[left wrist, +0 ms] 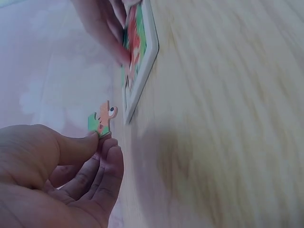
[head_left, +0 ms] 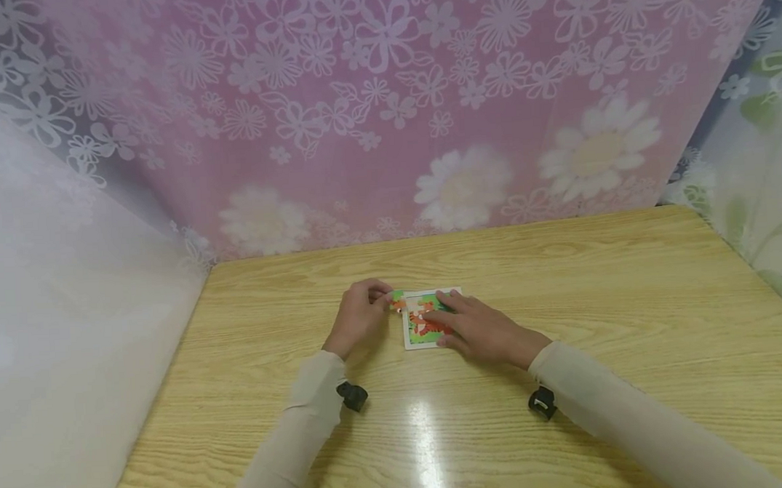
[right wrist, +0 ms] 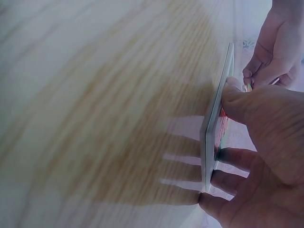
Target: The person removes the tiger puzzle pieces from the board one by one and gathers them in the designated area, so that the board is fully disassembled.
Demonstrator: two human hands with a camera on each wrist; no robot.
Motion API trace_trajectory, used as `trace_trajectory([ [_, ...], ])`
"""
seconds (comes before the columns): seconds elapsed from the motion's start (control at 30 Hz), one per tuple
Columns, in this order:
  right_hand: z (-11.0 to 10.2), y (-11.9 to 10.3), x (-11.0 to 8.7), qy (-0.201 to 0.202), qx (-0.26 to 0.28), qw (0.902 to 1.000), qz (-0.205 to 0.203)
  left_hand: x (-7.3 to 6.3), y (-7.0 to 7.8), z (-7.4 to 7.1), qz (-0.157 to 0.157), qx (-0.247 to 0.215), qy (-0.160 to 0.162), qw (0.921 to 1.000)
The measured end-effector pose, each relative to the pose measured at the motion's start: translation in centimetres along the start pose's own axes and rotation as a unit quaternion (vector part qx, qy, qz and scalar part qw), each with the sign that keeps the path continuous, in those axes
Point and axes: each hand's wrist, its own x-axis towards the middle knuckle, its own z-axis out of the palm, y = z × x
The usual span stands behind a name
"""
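A small jigsaw piece (head_left: 397,300), green and orange with an eye printed on it, is pinched between the thumb and fingers of my left hand (head_left: 360,317). In the left wrist view the piece (left wrist: 103,119) points up from the fingertips, near a corner of the puzzle board (left wrist: 150,56). That flat board has a white frame (head_left: 407,338) around a green and orange animal picture. My right hand (head_left: 489,333) rests over its right side, fingers spread across the picture and the frame. The right wrist view shows these fingers (right wrist: 228,183) at the board's edge.
The board lies on a wood-grain table (head_left: 269,307). A pink flowered cloth (head_left: 360,129) hangs behind the table, and pale cloth (head_left: 72,301) stands along the left side. Both sleeved wrists carry small black cameras (head_left: 542,403).
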Motion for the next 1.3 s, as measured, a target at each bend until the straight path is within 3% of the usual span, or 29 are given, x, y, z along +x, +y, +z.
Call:
trace_trajectory([
  [0.43,0.0,0.1,-0.1,0.001,0.001,1.0000,-0.008,-0.8,-2.7,-3.1,-0.021,-0.003,0.019,0.9996],
  [0.67,0.0,0.0,-0.1,-0.002,0.001,1.0000,-0.005,-1.2,-3.7,-4.3,-0.032,0.020,0.026,0.9989],
  [0.9,0.1,0.1,-0.1,-0.001,-0.001,1.0000,-0.008,-1.6,-4.3,-5.0,-0.059,0.015,0.021,0.9979],
  [1.3,-0.1,-0.1,-0.2,0.006,-0.004,0.9999,-0.014,-1.8,-4.9,-5.3,-0.055,0.017,0.026,0.9980],
])
